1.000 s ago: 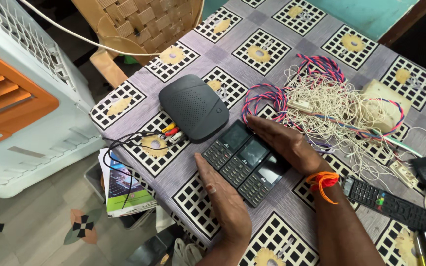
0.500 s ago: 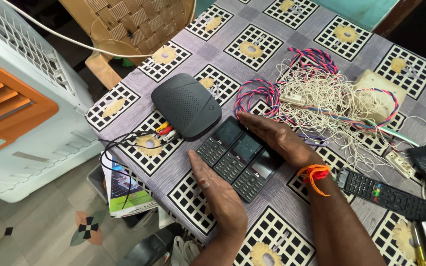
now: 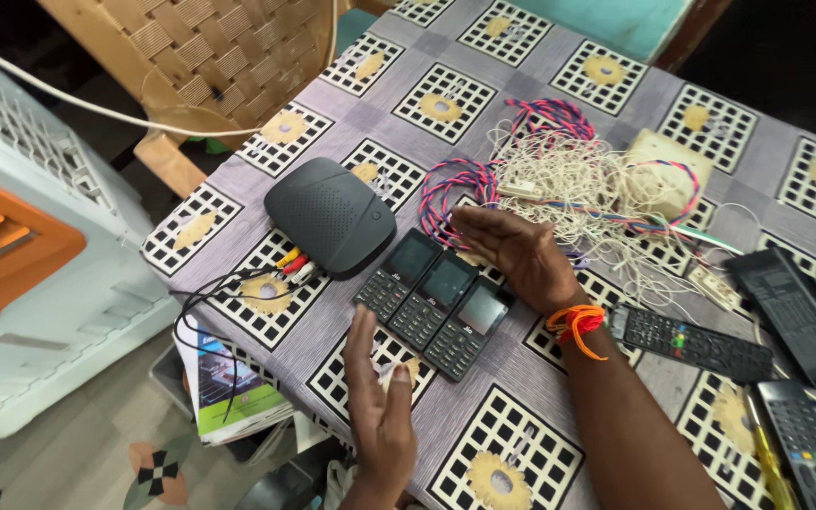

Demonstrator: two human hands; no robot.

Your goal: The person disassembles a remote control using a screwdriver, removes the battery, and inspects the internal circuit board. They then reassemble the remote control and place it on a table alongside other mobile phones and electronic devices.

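Observation:
Three black keypad phones point(image 3: 432, 300) lie side by side on the patterned tablecloth point(image 3: 484, 416). My left hand point(image 3: 380, 411) is held flat and edge-on just below and left of them, fingers straight, holding nothing. My right hand point(image 3: 512, 253) is flat and open at the phones' upper right, an orange thread band on its wrist. Both hands flank the row without gripping it. A dark rounded set-top box point(image 3: 330, 215) with coloured plugs sits just left of the phones.
A tangle of white and pink-blue wires point(image 3: 569, 184) and a cream box point(image 3: 663, 170) lie behind my right hand. Black remotes point(image 3: 696, 342) are at the right. A white and orange air cooler point(image 3: 30, 246) stands left, a woven chair point(image 3: 229, 57) behind.
Both hands have drawn back off the phones, which now lie fully uncovered. The camera has moved in closer and shifted.

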